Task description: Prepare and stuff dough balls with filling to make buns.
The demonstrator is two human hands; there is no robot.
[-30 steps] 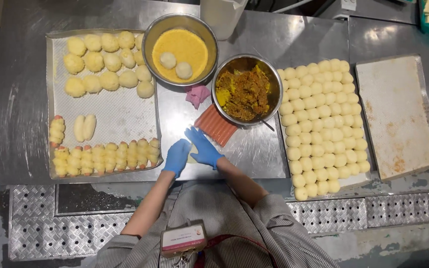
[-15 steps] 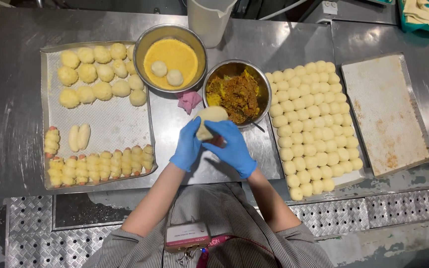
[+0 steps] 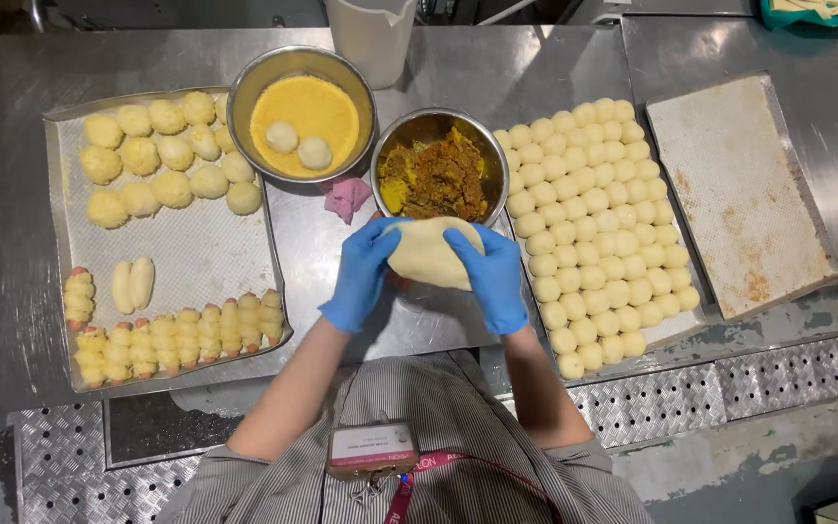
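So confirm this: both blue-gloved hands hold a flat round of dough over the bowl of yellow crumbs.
Not quite. In the head view the left hand and right hand hold the dough round in front of the bowl of brown filling; the crumb bowl sits further left.

Steel table [image 3: 535,58] under everything. To my left, perforated tray [image 3: 196,243]: crumbed balls [image 3: 162,155] at the far end, wrapped sausage rolls [image 3: 181,335] along the near edge, two plain oval pieces [image 3: 132,283] between. Beyond it, round bowl of yellow crumbs [image 3: 303,112] with two dough balls [image 3: 298,144] in it. Pink cloth [image 3: 346,196] just beside that bowl. Bowl of brown-yellow filling [image 3: 435,175] straight ahead. To my right, rows of raw dough balls [image 3: 598,218]; further right, a bare, stained tray [image 3: 739,194]. White jug [image 3: 372,34] at the far edge.
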